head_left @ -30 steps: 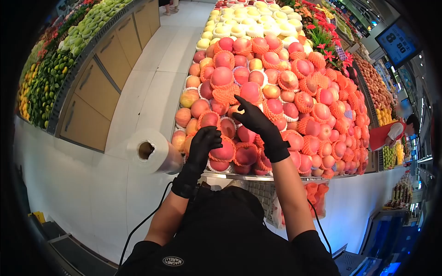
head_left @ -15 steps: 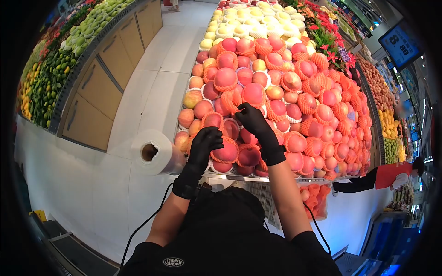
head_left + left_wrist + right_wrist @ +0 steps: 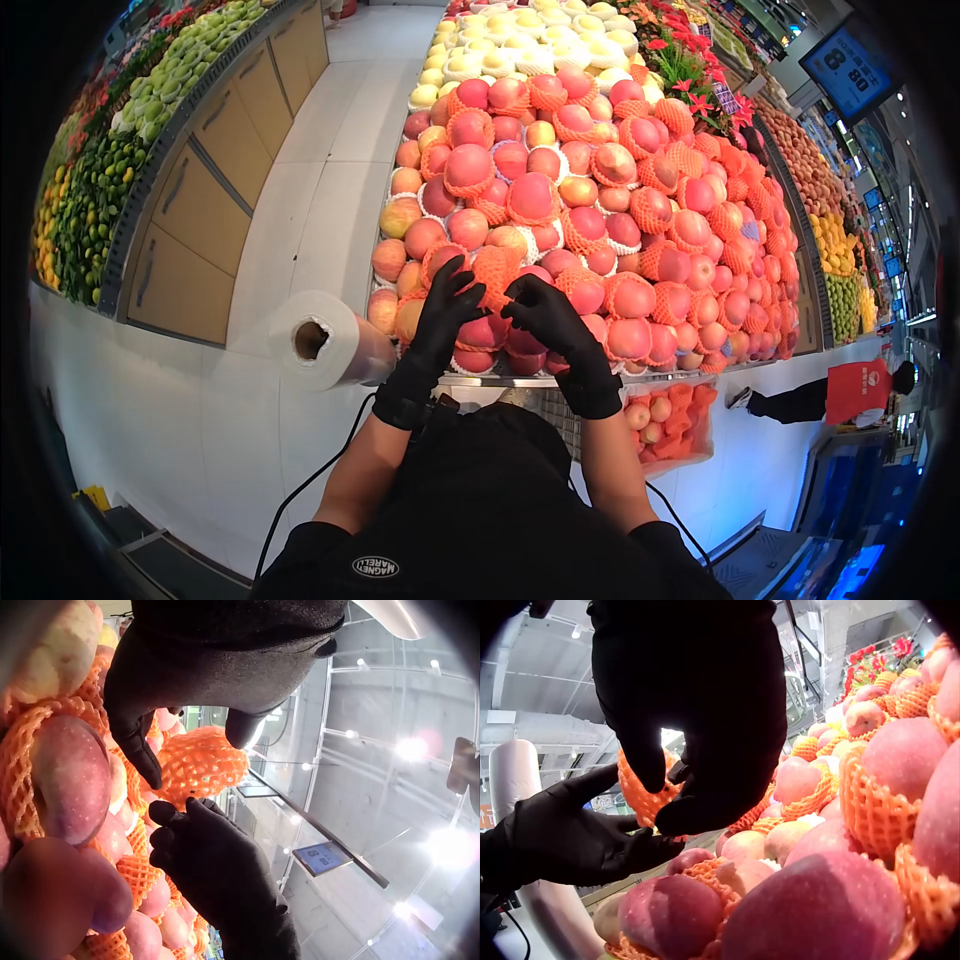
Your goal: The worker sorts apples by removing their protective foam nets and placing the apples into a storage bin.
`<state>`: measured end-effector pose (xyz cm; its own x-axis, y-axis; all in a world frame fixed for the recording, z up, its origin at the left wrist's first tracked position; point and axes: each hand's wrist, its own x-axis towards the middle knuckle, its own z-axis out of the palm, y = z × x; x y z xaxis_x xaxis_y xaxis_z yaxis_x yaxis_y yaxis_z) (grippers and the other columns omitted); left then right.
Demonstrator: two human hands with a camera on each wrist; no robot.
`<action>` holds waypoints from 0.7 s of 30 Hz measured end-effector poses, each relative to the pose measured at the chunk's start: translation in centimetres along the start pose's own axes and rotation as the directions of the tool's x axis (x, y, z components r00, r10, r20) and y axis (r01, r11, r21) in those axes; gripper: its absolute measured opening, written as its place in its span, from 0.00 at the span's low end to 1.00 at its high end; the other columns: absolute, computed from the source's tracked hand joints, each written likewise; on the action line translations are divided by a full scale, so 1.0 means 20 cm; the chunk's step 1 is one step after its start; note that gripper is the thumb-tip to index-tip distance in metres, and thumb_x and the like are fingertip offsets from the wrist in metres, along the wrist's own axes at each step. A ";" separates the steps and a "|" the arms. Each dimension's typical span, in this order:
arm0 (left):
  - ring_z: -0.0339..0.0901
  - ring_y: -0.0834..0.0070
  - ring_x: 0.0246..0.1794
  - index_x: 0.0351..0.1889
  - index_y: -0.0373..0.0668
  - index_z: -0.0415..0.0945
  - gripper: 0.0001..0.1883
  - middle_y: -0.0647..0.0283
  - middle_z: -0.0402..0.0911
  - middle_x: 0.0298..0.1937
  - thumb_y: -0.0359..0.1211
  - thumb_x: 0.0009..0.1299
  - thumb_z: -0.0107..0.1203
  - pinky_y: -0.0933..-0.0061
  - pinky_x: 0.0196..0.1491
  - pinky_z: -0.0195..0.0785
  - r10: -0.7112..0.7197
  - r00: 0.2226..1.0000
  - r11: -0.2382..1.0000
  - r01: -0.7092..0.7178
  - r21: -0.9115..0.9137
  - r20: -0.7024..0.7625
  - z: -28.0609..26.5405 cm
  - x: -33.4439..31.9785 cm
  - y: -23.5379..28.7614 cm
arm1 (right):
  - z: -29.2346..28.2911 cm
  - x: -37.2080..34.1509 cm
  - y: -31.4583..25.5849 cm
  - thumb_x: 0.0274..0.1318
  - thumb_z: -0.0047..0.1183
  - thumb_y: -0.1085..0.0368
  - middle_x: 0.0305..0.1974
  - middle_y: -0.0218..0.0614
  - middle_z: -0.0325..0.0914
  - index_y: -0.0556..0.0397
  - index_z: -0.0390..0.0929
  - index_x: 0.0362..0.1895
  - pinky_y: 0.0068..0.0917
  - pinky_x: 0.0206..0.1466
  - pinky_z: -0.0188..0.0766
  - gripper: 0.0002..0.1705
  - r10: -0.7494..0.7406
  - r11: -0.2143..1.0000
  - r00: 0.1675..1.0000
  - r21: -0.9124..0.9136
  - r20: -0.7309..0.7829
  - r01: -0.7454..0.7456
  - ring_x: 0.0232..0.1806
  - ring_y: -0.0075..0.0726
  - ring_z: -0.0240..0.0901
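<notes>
An orange foam net sleeve (image 3: 494,270) is between my two black-gloved hands, above the near part of the heaped peaches (image 3: 530,197). The thumb and fingertips of my right hand (image 3: 556,322) pinch its near edge. My left hand (image 3: 440,318) is at the other side, thumb and fingers spread apart around the sleeve. In the left wrist view the mesh of the sleeve (image 3: 201,769) bulges between the left thumb and finger. The right wrist view has the sleeve (image 3: 643,791) partly covered by the right fingers; no fruit shows inside it.
A plastic bag roll (image 3: 330,342) stands at the stand's near left corner. Pale wrapped fruit (image 3: 540,50) lies farther back. Below the right edge is a container of peaches and orange nets (image 3: 672,425). A person in a red vest (image 3: 855,392) is at the right.
My right hand reached into the pile, took the orange foam net sleeve and drew it back toward my left hand. The left fingers have spread. A person in red has come into view.
</notes>
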<state>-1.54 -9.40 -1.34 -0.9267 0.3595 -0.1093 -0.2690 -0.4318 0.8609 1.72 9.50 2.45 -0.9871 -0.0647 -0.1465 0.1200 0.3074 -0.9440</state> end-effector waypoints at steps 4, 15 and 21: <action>0.72 0.76 0.54 0.64 0.38 0.64 0.25 0.61 0.72 0.56 0.33 0.71 0.56 0.74 0.59 0.65 0.080 0.989 0.992 -0.092 0.091 0.126 0.04 0.00 0.01 | 0.01 -0.07 0.00 0.60 0.50 0.69 0.30 0.34 0.75 0.58 0.72 0.44 0.26 0.33 0.72 0.09 0.061 0.996 0.997 0.068 0.040 -0.064 0.32 0.27 0.74; 0.70 0.83 0.45 0.51 0.37 0.71 0.15 0.68 0.73 0.44 0.35 0.72 0.56 0.79 0.48 0.66 -0.030 0.998 0.992 0.023 0.127 0.059 0.03 -0.01 -0.01 | -0.05 -0.23 -0.06 0.56 0.58 0.63 0.34 0.34 0.77 0.56 0.76 0.50 0.26 0.41 0.72 0.18 0.074 0.997 0.994 -0.038 0.078 -0.071 0.37 0.27 0.74; 0.69 0.84 0.41 0.48 0.37 0.73 0.13 0.70 0.74 0.41 0.36 0.72 0.56 0.80 0.45 0.66 -0.096 0.991 0.992 0.087 0.095 0.092 0.08 -0.02 -0.01 | -0.07 -0.24 -0.11 0.41 0.72 0.61 0.62 0.43 0.64 0.54 0.63 0.65 0.36 0.63 0.65 0.46 -0.104 0.981 0.945 -0.191 -0.311 0.045 0.62 0.41 0.64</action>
<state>-0.62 -8.21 -0.76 -0.8684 0.4742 -0.1449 -0.3224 -0.3179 0.8916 6.06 10.43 5.69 -0.9781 0.2018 0.0519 0.0526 0.4799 -0.8757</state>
